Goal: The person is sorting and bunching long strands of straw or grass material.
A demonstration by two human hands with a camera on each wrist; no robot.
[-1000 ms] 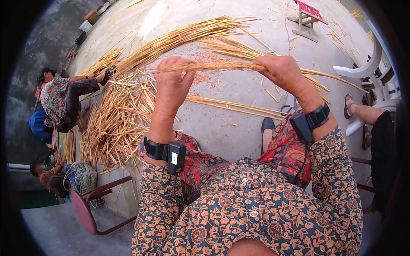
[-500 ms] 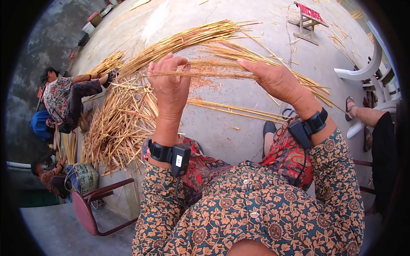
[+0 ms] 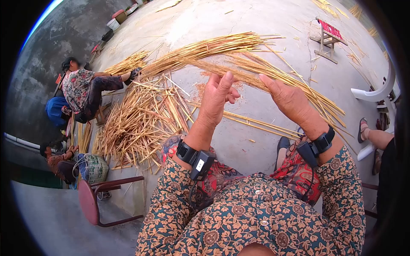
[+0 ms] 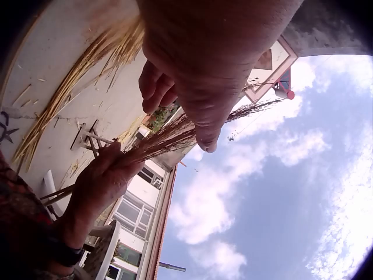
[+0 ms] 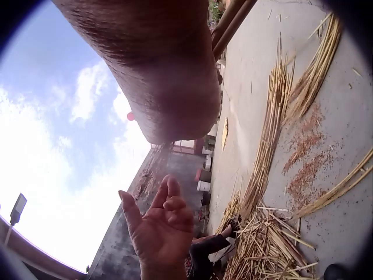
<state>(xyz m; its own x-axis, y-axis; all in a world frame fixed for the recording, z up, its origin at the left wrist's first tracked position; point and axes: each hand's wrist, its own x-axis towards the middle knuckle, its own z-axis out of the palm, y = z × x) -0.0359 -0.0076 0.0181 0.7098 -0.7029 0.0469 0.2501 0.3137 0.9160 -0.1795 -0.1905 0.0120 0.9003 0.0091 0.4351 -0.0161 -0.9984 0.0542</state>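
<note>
A thin bunch of broomcorn (image 3: 250, 78) with fine, wispy tops slants up and leftward in the head view. My right hand (image 3: 290, 102) grips its lower end, and the left wrist view shows that hand (image 4: 111, 175) curled round the stems. Close to the bunch is my left hand (image 3: 215, 96), thumb raised and fingers loosely bent. From the right wrist view this left hand (image 5: 160, 233) shows its palm with the thumb spread wide. The wispy tops (image 4: 256, 109) pass beyond the left thumb against the sky.
A heap of cut stalks (image 3: 136, 121) covers the ground at left. Long stalk bundles (image 3: 209, 49) lie ahead, with reddish husks (image 5: 309, 140) beside them. Two people sit at left near a maroon chair (image 3: 89, 202). A small stool (image 3: 329, 36) stands at far right.
The bunch was level between both hands and now slants, its tops up and leftward. My left hand has loosened from it, turned and moved right. My right hand keeps its grip.
</note>
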